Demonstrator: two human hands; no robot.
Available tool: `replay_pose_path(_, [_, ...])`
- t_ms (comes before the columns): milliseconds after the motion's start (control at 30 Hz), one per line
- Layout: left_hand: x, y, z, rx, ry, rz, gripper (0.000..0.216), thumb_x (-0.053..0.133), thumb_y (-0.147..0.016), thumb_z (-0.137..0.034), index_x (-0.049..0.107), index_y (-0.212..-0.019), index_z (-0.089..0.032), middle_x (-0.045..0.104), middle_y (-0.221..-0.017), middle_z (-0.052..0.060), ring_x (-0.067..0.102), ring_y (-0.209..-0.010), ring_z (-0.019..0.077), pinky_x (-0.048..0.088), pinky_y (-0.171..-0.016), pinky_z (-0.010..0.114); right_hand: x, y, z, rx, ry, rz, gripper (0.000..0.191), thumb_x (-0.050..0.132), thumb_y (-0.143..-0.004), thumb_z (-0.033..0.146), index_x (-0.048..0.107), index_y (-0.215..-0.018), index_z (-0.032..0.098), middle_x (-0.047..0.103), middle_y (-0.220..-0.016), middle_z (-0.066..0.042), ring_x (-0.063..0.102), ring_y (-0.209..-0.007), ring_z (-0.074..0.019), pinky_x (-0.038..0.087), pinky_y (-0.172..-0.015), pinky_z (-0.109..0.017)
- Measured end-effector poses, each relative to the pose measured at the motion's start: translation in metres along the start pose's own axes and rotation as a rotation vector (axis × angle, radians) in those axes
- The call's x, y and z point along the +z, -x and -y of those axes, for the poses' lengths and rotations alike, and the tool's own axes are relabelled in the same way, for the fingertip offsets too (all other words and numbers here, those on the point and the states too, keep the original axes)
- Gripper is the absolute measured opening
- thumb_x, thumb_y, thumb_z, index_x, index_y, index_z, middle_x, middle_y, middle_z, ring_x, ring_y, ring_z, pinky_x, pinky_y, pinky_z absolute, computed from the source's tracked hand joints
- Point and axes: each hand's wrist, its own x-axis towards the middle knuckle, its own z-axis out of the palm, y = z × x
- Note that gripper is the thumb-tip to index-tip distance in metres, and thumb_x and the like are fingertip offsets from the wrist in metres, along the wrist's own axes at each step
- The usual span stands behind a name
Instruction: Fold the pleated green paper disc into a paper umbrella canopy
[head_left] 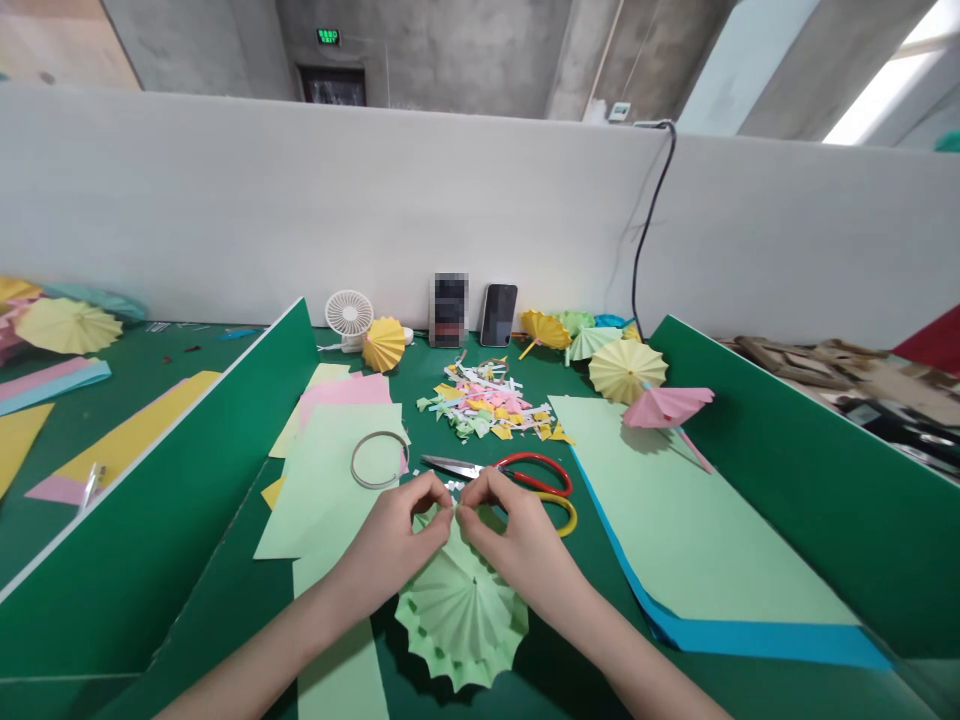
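A pale green pleated paper fan (459,612) lies spread on the green table in front of me. My left hand (396,545) and my right hand (519,540) meet at its far tip, each pinching the folded paper between thumb and fingertips. Just beyond my hands lie red and yellow scissors (525,477), blades pointing left. A ring of clear tape (379,459) rests on pale green sheets (330,480) to the left of my hands.
Paper scraps (487,403) are heaped mid-table. Finished paper umbrellas (628,370) stand at the back right, a small white fan (349,316) and a phone (499,314) against the white wall. Large green and blue sheets (690,540) lie right. Green dividers (150,520) flank the space.
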Motion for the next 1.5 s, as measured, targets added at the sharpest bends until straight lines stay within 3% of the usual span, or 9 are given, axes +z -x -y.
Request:
replay_pose_path(167, [-0.001,0.000,-0.001,0.002,-0.016,-0.024,0.006,0.041,-0.073,-0.019,0.046,-0.070,-0.019,0.046,-0.067,-0.002,0.043,-0.066,0.0126,0.036,-0.060,0.021,-0.004,-0.002,-0.001,-0.025,-0.044,0.050,0.012,0.045,-0.076,0.014,0.055,-0.080,0.018,0.061,-0.076,-0.002,0.056,-0.071,-0.0140,0.043,-0.064,-0.025])
replay_pose_path(300, [-0.001,-0.001,0.000,-0.007,-0.027,-0.026,0.006,0.040,-0.073,-0.020,0.046,-0.070,-0.019,0.046,-0.067,-0.002,0.044,-0.066,0.0130,0.036,-0.059,0.021,-0.006,-0.003,-0.001,-0.012,-0.024,0.087,0.017,0.043,-0.077,0.013,0.059,-0.079,0.018,0.061,-0.072,-0.001,0.055,-0.065,-0.0133,0.042,-0.060,-0.023])
replay_pose_path(567, [-0.003,-0.002,0.002,-0.011,0.017,-0.048,0.011,0.041,-0.078,-0.026,0.048,-0.072,-0.019,0.043,-0.068,-0.002,0.042,-0.066,0.0126,0.035,-0.058,0.020,-0.015,-0.009,-0.007,0.088,-0.100,0.077,0.020,0.038,-0.081,0.019,0.058,-0.080,0.018,0.059,-0.077,-0.002,0.053,-0.067,-0.0129,0.040,-0.056,-0.022])
replay_pose_path(733, [-0.005,-0.002,0.001,0.009,0.037,-0.058,0.014,0.042,-0.080,-0.029,0.049,-0.074,-0.019,0.043,-0.068,-0.001,0.042,-0.065,0.0127,0.036,-0.058,0.021,-0.018,-0.010,-0.008,0.103,-0.147,0.092,0.015,0.041,-0.080,0.022,0.055,-0.080,0.018,0.055,-0.070,0.000,0.049,-0.058,-0.0111,0.038,-0.049,-0.021])
replay_pose_path(867, [-0.004,-0.003,0.004,0.017,0.072,-0.059,0.016,0.043,-0.080,-0.033,0.049,-0.075,-0.019,0.045,-0.069,-0.001,0.042,-0.066,0.0126,0.036,-0.059,0.022,-0.016,-0.007,-0.007,-0.064,-0.089,-0.048,0.009,0.044,-0.079,0.020,0.053,-0.077,0.019,0.056,-0.080,-0.003,0.054,-0.073,-0.0143,0.044,-0.066,-0.027])
replay_pose_path(967, [-0.002,-0.004,0.006,0.024,0.103,-0.061,0.017,0.044,-0.080,-0.035,0.050,-0.077,-0.019,0.046,-0.070,-0.001,0.043,-0.065,0.0122,0.036,-0.059,0.022,-0.015,-0.005,-0.005,-0.143,0.029,-0.038,0.012,0.047,-0.079,0.019,0.057,-0.073,0.020,0.056,-0.093,-0.007,0.053,-0.090,-0.0190,0.042,-0.079,-0.034])
replay_pose_path(1167, [0.000,-0.001,0.005,0.029,0.130,-0.034,0.017,0.044,-0.082,-0.034,0.049,-0.077,-0.019,0.047,-0.070,-0.001,0.043,-0.064,0.0117,0.035,-0.058,0.021,-0.012,-0.004,-0.003,-0.126,0.114,-0.021,0.008,0.053,-0.076,0.020,0.061,-0.078,0.021,0.055,-0.100,-0.008,0.050,-0.100,-0.0229,0.039,-0.085,-0.040])
replay_pose_path(1367, [0.000,0.001,0.002,0.045,0.151,0.015,0.017,0.045,-0.082,-0.034,0.049,-0.075,-0.019,0.049,-0.073,-0.001,0.046,-0.068,0.0123,0.036,-0.061,0.022,-0.011,-0.005,-0.004,0.018,-0.018,0.046,0.003,0.055,-0.073,0.017,0.055,-0.072,0.020,0.053,-0.103,-0.006,0.051,-0.101,-0.0207,0.039,-0.085,-0.036])
replay_pose_path(1500, [-0.002,0.001,0.001,0.046,0.188,0.058,0.018,0.047,-0.081,-0.035,0.050,-0.075,-0.018,0.049,-0.074,-0.001,0.045,-0.068,0.0120,0.036,-0.061,0.022,-0.013,-0.005,-0.004,0.002,-0.043,0.075,0.007,0.053,-0.075,0.016,0.052,-0.069,0.020,0.052,-0.104,-0.005,0.049,-0.103,-0.0195,0.036,-0.088,-0.035])
